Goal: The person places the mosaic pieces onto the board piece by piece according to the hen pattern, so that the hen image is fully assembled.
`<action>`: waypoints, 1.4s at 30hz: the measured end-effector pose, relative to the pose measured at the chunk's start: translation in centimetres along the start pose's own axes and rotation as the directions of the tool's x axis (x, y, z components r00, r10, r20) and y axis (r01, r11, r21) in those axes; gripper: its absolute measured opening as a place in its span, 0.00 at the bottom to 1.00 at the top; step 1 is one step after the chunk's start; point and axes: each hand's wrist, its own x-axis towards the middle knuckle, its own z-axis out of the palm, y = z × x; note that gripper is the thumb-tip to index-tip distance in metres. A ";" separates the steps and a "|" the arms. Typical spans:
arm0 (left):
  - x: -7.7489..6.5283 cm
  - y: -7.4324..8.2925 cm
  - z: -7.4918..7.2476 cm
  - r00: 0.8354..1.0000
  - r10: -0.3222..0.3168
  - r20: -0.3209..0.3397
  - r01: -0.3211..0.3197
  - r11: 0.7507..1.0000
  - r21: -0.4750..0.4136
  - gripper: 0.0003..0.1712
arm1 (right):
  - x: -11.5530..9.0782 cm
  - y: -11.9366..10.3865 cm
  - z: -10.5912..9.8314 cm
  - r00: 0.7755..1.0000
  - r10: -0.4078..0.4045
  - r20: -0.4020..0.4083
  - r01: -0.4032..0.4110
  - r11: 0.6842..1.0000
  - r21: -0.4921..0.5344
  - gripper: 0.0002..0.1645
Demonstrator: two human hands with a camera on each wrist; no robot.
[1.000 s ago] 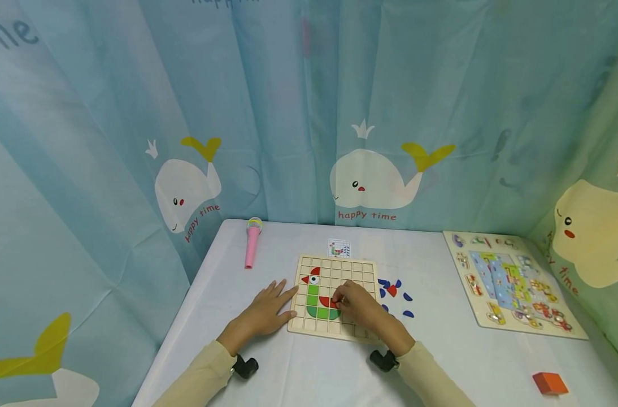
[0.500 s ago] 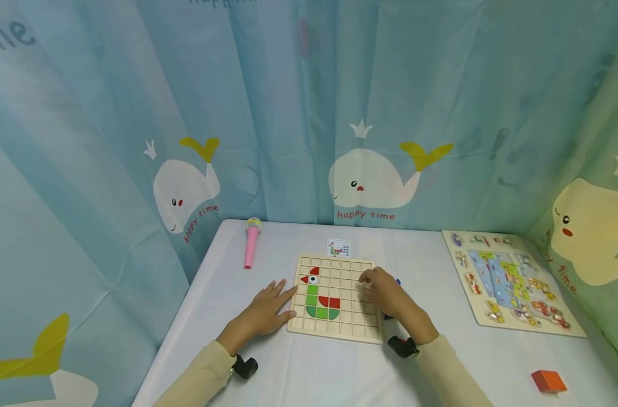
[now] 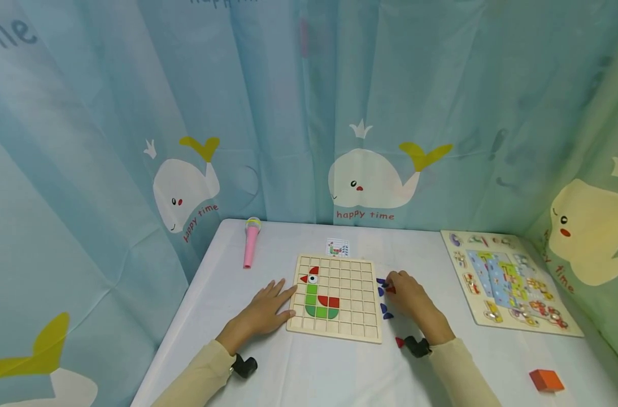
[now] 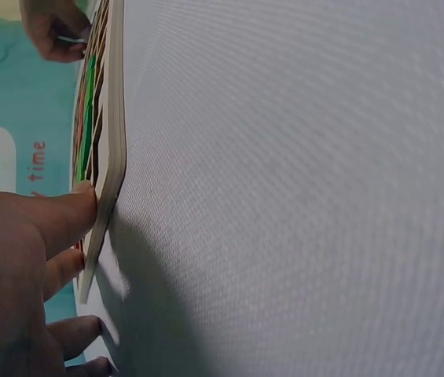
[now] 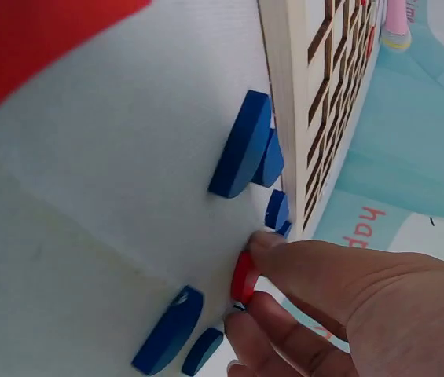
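My right hand (image 3: 410, 297) is over the loose pieces right of the wooden grid board (image 3: 357, 323). In the right wrist view, its thumb and fingers pinch a small red puzzle piece (image 5: 243, 276), partly covered. Blue half-round pieces (image 5: 241, 145) lie around it, several beside the board's edge. My left hand (image 3: 265, 310) lies spread on the table, thumb and a fingertip touching the board's left side. On the board, a bird shape is laid out: red pieces, an eye tile (image 3: 313, 279), green squares (image 3: 311, 294) and a red square (image 3: 334, 302).
A small picture card (image 3: 337, 247) lies behind the board. Back left is a pink toy microphone (image 3: 250, 249). Another red piece (image 3: 399, 342) is by the right wrist camera. To the right are a picture puzzle board (image 3: 512, 282) and an orange block (image 3: 546, 380).
My right hand has left the red square on the board and moved right to the loose pieces, where it now pinches a red piece. The left hand has stayed put.
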 end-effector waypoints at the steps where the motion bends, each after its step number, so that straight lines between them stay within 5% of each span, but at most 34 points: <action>1: 0.0 0.0 0.0 1.000 0.003 -0.002 -0.003 1.000 -0.002 0.38 | 0.0 0.1 0.0 1.000 0.005 0.000 -0.005 1.000 0.000 0.14; 14: 0.1 0.3 -0.1 1.000 -0.010 -0.003 0.010 1.000 0.009 0.38 | -1.0 0.7 -0.7 0.994 0.058 0.096 -0.063 0.997 0.051 0.16; 22: 0.0 0.5 -0.2 1.000 -0.014 -0.001 0.014 1.000 -0.008 0.38 | -1.4 1.4 0.3 0.997 0.058 0.053 -0.063 0.993 0.097 0.14; 32: 0.0 0.4 -0.3 1.000 -0.011 0.000 0.011 1.000 0.007 0.38 | -2.3 0.6 0.5 0.998 -0.023 -0.050 0.029 0.991 0.131 0.13; 42: 0.0 0.4 -0.1 1.000 -0.014 0.000 0.014 1.000 0.014 0.38 | -2.6 -4.0 1.9 0.976 -0.200 -0.088 0.213 0.962 0.170 0.12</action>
